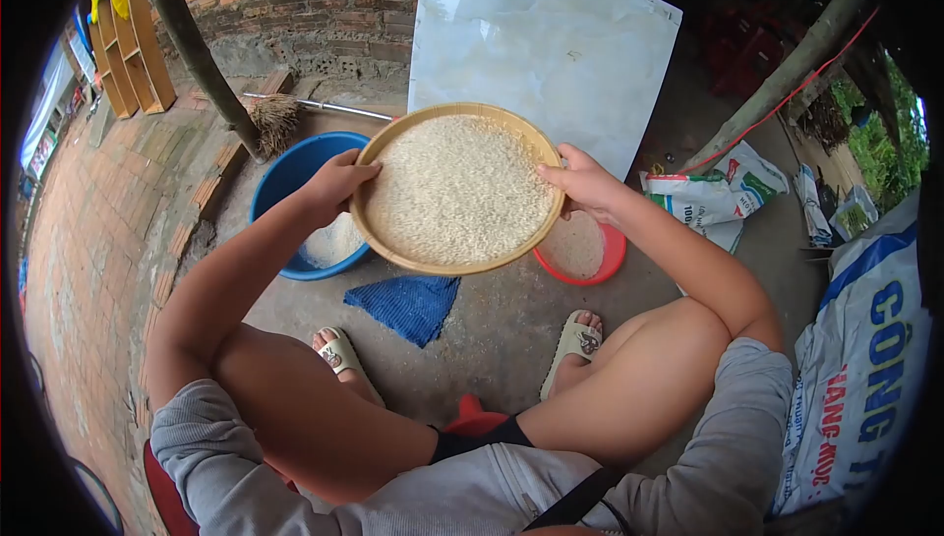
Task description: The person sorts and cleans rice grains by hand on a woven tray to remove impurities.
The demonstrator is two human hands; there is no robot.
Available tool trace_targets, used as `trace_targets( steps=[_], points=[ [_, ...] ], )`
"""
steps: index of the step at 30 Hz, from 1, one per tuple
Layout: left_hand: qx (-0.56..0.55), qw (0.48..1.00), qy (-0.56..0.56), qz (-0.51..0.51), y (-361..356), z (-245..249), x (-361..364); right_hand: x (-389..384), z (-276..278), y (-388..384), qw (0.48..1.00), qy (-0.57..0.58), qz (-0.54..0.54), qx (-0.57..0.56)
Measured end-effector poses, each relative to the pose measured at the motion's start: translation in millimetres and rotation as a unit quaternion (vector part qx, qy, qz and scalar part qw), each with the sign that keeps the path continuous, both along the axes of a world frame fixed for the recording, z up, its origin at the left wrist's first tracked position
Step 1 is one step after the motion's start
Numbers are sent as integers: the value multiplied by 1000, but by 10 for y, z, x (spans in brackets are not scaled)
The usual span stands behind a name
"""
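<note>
Between my two hands a round woven winnowing basket (413,263) is held up, its bottom covered with pale rice grains (467,187). My left hand (337,185) grips the rim at the left, thumb over the edge. At the right rim my right hand (582,182) has the same hold, its fingers partly hidden under the basket. Below and behind on the left stands a blue basin (313,154) with some whitish grain in it, partly covered by the basket. A red basin (612,259) holding brownish-white grain sits on the floor under my right hand.
A folded blue cloth (403,308) lies on the floor near my sandalled feet. Behind the basins leans a large white panel (551,54). Wooden poles (192,44) rise on both sides. Printed sacks (708,197) lie at the right, beside a large white sack (855,359).
</note>
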State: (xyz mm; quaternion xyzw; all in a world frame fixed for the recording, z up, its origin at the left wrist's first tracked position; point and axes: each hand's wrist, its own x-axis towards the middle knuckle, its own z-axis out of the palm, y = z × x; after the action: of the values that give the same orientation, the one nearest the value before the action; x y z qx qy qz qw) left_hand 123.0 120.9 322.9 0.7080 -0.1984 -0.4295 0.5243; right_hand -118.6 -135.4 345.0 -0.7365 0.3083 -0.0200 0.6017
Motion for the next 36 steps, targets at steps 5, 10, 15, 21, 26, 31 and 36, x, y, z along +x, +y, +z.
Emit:
trace_targets(
  steps=[5,10,15,21,26,31,36],
  points=[
    [23,997,-31,64,-146,149,-340,24,-307,-338,999,-19,-20,35],
    [6,999,-43,24,-23,23,-65,5,38,-91,1000,11,27,3],
    [37,997,-31,61,-127,161,-308,44,-364,-358,1000,-14,17,-21],
    [-5,1000,6,-6,45,17,56,31,-34,37,1000,3,25,-15],
    [21,998,-37,35,-89,48,-215,40,-492,-341,1000,9,7,-1],
    [11,999,-29,23,-19,63,-43,10,-82,-76,1000,0,8,-14],
    [10,997,-30,66,-68,168,-228,34,-115,-220,999,-46,16,11]
  ],
)
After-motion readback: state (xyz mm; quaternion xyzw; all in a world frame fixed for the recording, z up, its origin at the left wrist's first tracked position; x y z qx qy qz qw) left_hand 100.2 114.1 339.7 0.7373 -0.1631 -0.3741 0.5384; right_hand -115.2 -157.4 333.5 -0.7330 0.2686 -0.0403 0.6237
